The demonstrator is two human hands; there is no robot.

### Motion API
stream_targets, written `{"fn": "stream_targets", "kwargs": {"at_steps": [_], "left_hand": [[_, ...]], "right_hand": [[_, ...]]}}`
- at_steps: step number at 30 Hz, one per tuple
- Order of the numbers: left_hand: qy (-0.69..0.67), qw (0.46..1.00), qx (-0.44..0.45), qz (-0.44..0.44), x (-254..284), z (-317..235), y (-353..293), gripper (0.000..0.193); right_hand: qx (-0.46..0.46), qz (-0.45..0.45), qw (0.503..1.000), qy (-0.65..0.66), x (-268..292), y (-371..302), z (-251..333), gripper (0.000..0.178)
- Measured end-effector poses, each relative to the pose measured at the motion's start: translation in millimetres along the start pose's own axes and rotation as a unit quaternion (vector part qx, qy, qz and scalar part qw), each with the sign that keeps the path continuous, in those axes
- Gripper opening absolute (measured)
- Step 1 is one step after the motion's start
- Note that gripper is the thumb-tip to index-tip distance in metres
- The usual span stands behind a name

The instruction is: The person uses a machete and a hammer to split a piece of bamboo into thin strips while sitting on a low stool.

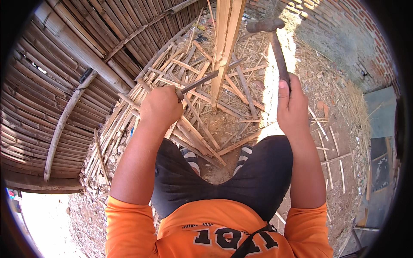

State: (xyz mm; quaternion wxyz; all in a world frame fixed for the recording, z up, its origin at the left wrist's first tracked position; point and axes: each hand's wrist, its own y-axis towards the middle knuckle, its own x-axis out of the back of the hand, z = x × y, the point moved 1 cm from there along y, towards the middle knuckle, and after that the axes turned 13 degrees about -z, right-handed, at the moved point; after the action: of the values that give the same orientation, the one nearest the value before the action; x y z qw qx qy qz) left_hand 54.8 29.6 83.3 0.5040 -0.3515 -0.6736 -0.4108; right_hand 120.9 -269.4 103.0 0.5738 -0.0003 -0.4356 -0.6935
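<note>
My left hand (161, 107) is closed round the handle of a long knife (200, 82), its dark blade slanting up to the right. The blade is lodged across a pale upright length of wood (223, 38), and its tip sticks out on the far right side. A split runs up the wood above the blade. In my right hand (294, 103) is a hammer (279, 56), gripped by its dark handle with the thumb along it. The hammer's rusty head is raised to the right of the wood, apart from it and from the knife.
Split sticks (206, 133) lie heaped on the ground around the wood's lower end. A slatted bamboo wall (51, 107) rises on the left, a brick wall (344, 38) at the far right. Grey sheets (380, 116) stand at the right edge. My sandalled feet (243, 158) flank the near ground.
</note>
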Motion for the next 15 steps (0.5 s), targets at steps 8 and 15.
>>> {"fn": "stream_targets", "kwargs": {"at_steps": [8, 15], "left_hand": [[0.017, 0.999, -0.007, 0.029, 7, -4, -2, 0.026], [0.027, 0.998, -0.012, 0.049, 3, -6, 1, 0.027]], "right_hand": [[-0.017, 0.02, 1.0, 0.016, 14, 13, 7, 0.036], [-0.025, 0.135, 0.985, -0.102, -35, -21, -35, 0.034]]}}
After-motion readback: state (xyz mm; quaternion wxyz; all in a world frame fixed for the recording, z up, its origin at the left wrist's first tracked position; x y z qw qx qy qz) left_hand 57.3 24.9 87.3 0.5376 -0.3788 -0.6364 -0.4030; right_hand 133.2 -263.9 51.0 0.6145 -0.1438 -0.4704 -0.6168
